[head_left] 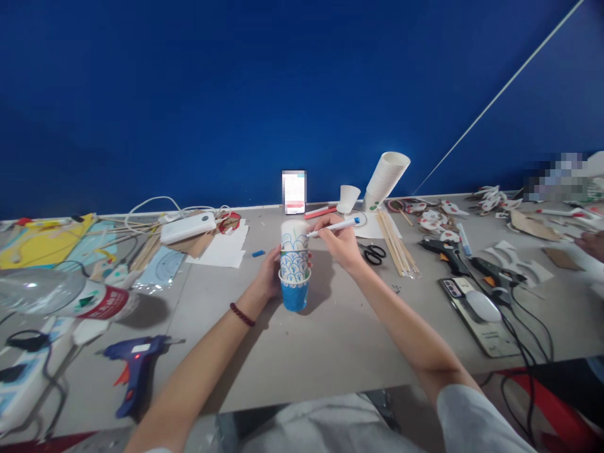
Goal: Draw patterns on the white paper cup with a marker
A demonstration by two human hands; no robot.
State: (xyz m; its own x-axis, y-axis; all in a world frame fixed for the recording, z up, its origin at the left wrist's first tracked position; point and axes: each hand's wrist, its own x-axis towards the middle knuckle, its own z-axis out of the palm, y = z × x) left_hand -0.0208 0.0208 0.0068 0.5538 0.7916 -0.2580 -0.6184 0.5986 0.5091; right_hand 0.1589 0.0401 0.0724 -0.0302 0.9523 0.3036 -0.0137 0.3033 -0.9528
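Note:
Upright in the middle stands a column of paper cups (294,267), the upper ones white with blue scallop drawings, the bottom one solid blue. My left hand (271,274) is wrapped round the column from its left side. A white marker with a blue end (340,225) is gripped in my right hand (336,242), its writing end at the right side of the top cup. The marker's tip is too small to make out. A small blue cap (258,253) lies left of the cups.
Behind are a propped phone (294,192), a lone white cup (348,198) and a leaning cup stack (387,179). Scissors (374,253), sticks (396,244) and a black glue gun (443,251) lie right. A blue glue gun (136,368) and bottle (70,296) lie left. Another person's hand (591,244) shows far right.

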